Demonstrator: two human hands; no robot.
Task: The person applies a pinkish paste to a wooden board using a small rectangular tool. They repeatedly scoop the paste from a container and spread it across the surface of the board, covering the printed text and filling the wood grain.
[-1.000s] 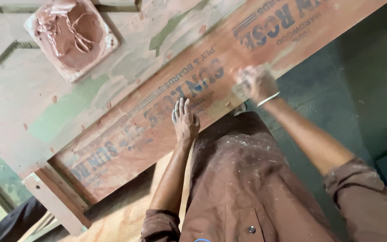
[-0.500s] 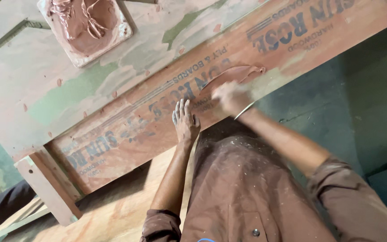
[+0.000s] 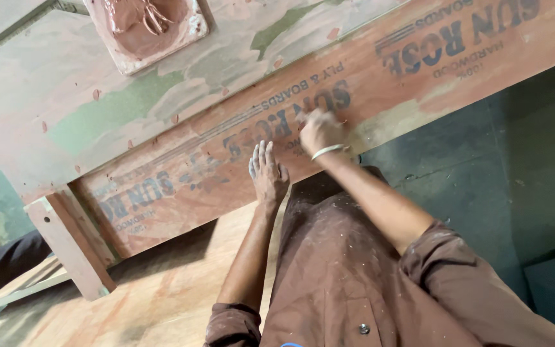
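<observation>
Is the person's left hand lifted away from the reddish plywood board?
No, the left hand lies flat with its fingers spread on the printed face of the plywood board, beside the right hand.

No packages, signs or screens show. The only labels are dark blue-grey stencilled markings printed straight on the reddish-brown face of the plywood board (image 3: 380, 83) that runs diagonally across the view. One marking (image 3: 464, 35) sits near the upper right end, upside down to the camera, with thin parallel stripes beside it. A second (image 3: 297, 109) lies at mid-length, partly smeared with filler, and a third (image 3: 142, 196) fades out near the lower left end.
</observation>
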